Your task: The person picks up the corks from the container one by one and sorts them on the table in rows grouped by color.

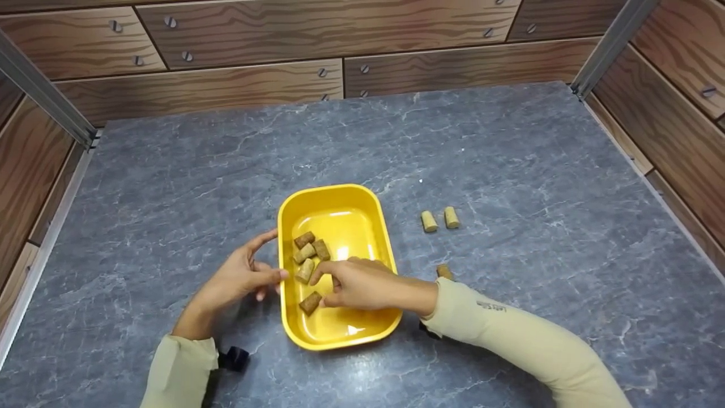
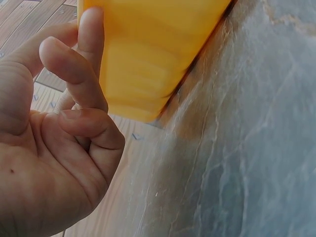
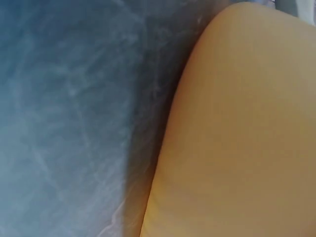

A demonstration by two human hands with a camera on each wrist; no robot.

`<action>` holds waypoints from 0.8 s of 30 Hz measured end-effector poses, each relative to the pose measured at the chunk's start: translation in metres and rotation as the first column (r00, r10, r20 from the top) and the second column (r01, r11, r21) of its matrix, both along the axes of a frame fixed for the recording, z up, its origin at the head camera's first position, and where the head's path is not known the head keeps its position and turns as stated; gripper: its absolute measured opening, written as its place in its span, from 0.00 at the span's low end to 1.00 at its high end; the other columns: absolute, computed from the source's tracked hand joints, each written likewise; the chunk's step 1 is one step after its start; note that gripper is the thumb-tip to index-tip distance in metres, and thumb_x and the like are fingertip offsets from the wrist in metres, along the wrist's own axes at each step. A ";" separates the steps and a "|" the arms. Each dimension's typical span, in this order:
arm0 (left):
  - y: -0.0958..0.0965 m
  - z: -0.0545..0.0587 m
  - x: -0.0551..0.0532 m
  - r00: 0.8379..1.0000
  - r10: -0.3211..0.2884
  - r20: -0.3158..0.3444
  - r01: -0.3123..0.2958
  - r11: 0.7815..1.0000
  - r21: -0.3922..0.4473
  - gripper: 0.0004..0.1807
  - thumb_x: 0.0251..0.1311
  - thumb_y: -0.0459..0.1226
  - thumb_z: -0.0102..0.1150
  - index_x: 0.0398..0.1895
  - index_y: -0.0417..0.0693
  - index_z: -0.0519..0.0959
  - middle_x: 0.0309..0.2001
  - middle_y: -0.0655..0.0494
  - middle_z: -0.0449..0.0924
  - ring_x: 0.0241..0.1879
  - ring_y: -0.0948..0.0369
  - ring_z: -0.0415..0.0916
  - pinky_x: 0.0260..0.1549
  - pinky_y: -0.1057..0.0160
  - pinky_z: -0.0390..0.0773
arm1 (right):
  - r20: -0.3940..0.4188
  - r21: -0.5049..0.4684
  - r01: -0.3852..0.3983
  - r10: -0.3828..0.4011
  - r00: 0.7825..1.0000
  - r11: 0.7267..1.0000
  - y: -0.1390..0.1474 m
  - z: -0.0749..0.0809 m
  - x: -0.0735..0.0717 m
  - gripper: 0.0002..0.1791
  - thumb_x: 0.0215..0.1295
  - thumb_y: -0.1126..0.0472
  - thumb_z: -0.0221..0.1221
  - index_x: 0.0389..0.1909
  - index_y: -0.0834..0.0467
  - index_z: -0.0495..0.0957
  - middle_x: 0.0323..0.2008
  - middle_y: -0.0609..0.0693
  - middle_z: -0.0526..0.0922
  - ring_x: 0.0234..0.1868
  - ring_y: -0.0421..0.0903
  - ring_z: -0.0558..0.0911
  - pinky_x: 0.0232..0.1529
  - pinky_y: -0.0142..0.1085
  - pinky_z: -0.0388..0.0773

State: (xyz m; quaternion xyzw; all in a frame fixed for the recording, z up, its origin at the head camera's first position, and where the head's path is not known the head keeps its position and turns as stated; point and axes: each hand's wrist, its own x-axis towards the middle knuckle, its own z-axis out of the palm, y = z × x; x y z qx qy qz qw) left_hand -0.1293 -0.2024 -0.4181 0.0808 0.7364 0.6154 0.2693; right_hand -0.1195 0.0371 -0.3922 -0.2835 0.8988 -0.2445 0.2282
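Observation:
A yellow plastic tray (image 1: 334,191) stands on the table with several light and dark corks along its left side, among them a light cork (image 1: 305,271) and a dark cork (image 1: 310,303). My left hand (image 1: 237,277) touches the tray's left wall from outside, thumb at the rim; in the left wrist view its other fingers bend loosely beside the yellow wall (image 2: 143,64). Inside the tray, my right hand (image 1: 362,285) reaches over from the right, its forefinger and thumb apart, thumb tip right by the dark cork. In the right wrist view only the tray's outer wall (image 3: 247,123) and table show.
Two light corks, a left one (image 1: 429,221) and a right one (image 1: 451,217), stand on the grey marbled table (image 1: 226,164) right of the tray. Another brown cork (image 1: 444,272) lies partly behind the right sleeve (image 1: 510,323). Wood-patterned panels (image 1: 255,34) border the table.

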 end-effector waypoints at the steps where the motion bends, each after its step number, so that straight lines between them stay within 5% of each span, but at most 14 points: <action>1: 0.000 0.000 0.000 1.000 -0.001 -0.001 0.001 1.000 0.001 0.47 0.54 0.34 0.62 0.72 0.48 0.45 0.20 0.57 0.82 0.12 0.66 0.68 0.15 0.70 0.70 | -0.005 0.014 -0.007 0.007 1.000 1.000 -0.001 0.000 -0.001 0.18 0.54 0.52 0.63 0.47 0.42 0.76 0.20 0.40 0.76 0.20 0.35 0.71 0.19 0.30 0.66; 15: 0.000 -0.001 -0.001 1.000 -0.007 0.003 0.007 1.000 0.009 0.48 0.53 0.36 0.64 0.72 0.47 0.45 0.19 0.59 0.82 0.11 0.66 0.69 0.14 0.70 0.70 | -0.029 0.123 -0.106 0.110 0.993 0.987 -0.010 -0.010 -0.006 0.18 0.52 0.50 0.64 0.46 0.39 0.77 0.13 0.41 0.70 0.21 0.39 0.70 0.22 0.33 0.66; 24: -0.001 0.000 0.000 1.000 0.006 0.018 -0.007 1.000 0.011 0.48 0.52 0.35 0.64 0.72 0.48 0.45 0.20 0.58 0.82 0.12 0.66 0.69 0.14 0.70 0.70 | -0.049 0.123 -0.133 0.139 0.989 0.983 -0.014 -0.015 -0.005 0.15 0.52 0.50 0.64 0.43 0.39 0.78 0.34 0.41 0.84 0.30 0.41 0.76 0.25 0.34 0.69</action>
